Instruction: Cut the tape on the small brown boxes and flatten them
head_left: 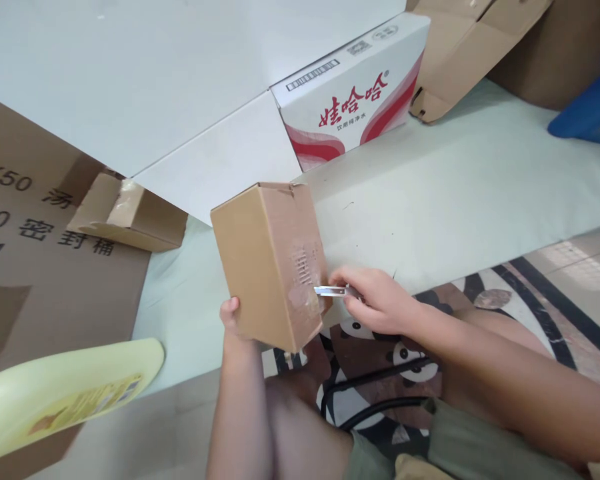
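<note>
A brown cardboard box (245, 267) is held up, tilted, in front of me. My left hand (231, 317) grips its lower left side from beneath, with most of the fingers hidden by the box. Clear tape and a printed barcode mark the face turned to the right. A utility knife (333, 291) is pinched in my right hand (373, 299). Its tip is at the taped, scuffed patch on that face; I cannot tell how deep the blade sits.
A white and red carton (355, 100) and a white box (220, 160) stand behind. Small cardboard pieces (160, 220) lie at left by a large printed carton (80, 267). A pale green plastic object (80, 380) is lower left, a blue one (590, 110) far right.
</note>
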### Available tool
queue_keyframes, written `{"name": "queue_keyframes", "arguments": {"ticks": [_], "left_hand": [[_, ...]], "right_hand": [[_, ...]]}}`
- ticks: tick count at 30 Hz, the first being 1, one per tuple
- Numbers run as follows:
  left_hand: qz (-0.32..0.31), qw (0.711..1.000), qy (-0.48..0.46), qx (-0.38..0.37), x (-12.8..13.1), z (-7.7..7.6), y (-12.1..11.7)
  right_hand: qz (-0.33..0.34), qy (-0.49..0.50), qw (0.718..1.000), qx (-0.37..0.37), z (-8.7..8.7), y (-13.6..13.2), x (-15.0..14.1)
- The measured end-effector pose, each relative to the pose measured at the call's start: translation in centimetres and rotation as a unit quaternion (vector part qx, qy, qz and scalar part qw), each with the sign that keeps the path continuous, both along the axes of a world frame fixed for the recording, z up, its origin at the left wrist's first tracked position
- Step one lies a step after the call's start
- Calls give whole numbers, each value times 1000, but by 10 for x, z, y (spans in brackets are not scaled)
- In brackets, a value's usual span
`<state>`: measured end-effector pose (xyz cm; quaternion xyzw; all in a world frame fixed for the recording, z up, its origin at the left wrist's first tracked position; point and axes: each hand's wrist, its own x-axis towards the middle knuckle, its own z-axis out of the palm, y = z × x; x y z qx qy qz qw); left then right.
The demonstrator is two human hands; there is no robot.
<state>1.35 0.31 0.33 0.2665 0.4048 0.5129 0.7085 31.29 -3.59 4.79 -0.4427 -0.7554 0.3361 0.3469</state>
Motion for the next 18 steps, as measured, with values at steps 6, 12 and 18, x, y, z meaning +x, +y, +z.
{"name": "queue_keyframes", "arguments": {"ticks": [6,12,18], "left_hand": [[89,995,35,29,11,-3,14],[96,993,62,35,15,-3,19],[101,993,48,26,13,3,17]], "right_hand": [[-63,-165,983,46,-8,-2,-10],[-110,-268,950,118,-18,10,-15],[-103,-272,945,148,-21,19,-14]]}}
